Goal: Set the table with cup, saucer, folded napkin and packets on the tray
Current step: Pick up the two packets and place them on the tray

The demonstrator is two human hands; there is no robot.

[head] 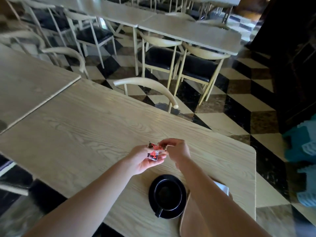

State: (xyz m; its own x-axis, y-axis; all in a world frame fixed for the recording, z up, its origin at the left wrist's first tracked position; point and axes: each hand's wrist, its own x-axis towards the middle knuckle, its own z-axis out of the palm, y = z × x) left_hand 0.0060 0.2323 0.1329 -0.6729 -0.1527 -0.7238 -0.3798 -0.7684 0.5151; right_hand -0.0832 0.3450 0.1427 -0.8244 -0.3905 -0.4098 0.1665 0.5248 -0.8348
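Observation:
A black cup (168, 194) stands upright on a black saucer (181, 211) on the pale wooden table (85, 127), its handle toward me. My left hand (145, 159) is palm up above the table and holds small red-and-white packets (153, 154). My right hand (176, 150) pinches one of the packets (159, 147) at the top of the bunch. A light brown tray (188, 219) lies right of the saucer, mostly hidden under my right forearm. A white folded napkin (223, 187) peeks out beyond that forearm.
A cream chair (153, 86) is pushed in at the table's far edge. More tables and black-seated chairs (160, 57) fill the room behind. A second table (25, 86) abuts on the left. The floor is chequered. Something blue (302, 146) sits at the right edge.

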